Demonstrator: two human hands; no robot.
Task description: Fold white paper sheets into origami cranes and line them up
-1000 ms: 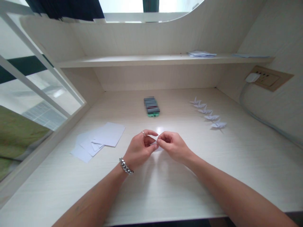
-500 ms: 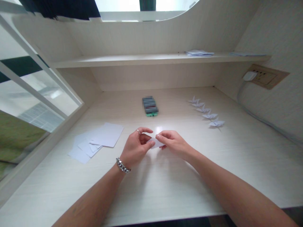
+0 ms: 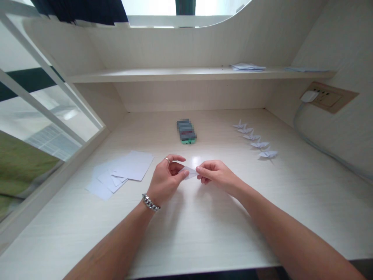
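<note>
White paper (image 3: 191, 172) is being pinched by the left hand (image 3: 166, 177) and right hand (image 3: 218, 173), light, even tension being advised.

A blurred object (image 3: 186, 131) lay before the shelf (image 3: 175, 76); a socket (image 3: 335, 98) under the shelf's right end held a plug (image 3: 309, 96).
</note>
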